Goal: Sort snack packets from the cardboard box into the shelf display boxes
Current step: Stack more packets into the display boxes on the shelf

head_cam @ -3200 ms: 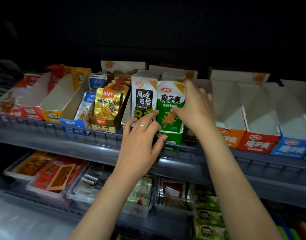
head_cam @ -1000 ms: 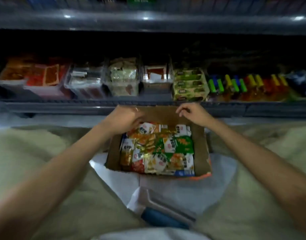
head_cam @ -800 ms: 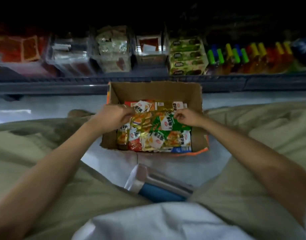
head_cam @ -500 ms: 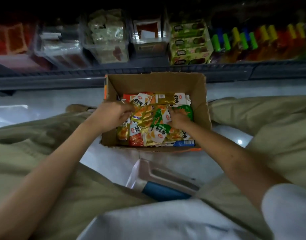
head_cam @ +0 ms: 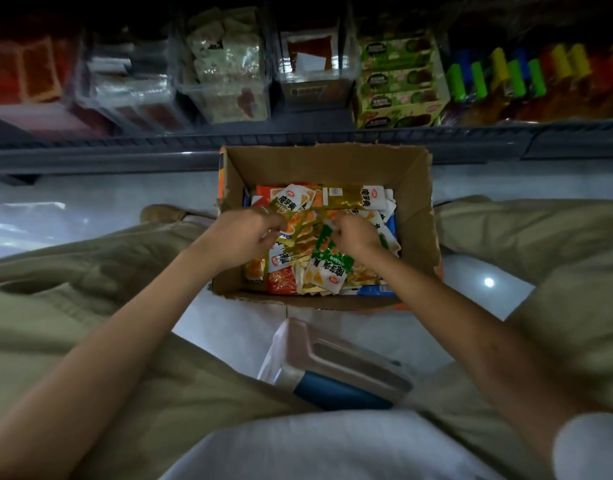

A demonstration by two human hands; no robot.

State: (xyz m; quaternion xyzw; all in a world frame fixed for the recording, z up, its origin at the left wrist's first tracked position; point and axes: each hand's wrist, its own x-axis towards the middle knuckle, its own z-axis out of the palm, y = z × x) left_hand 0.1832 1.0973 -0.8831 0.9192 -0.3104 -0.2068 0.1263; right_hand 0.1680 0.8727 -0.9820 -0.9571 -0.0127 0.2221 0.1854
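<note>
Cardboard box (head_cam: 416, 188): on floor (head_cam: 90, 199), full of snack packets (head_cam: 291, 202).
Left hand (head_cam: 242, 233): fingers curled, pinching gold packet (head_cam: 300, 232).
Right hand (head_cam: 355, 233): fingertips pinching green packet (head_cam: 329, 263) by its top.

Head camera (sole view) looks steeply down, close above the cardboard box (head_cam: 326, 168).

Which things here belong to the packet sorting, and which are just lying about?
Job: cardboard box, snack packets inside it, green packet pinched by right hand, left hand.
Lying about: clear bins, green cartons, coloured tubes, grey-and-blue object.
</note>
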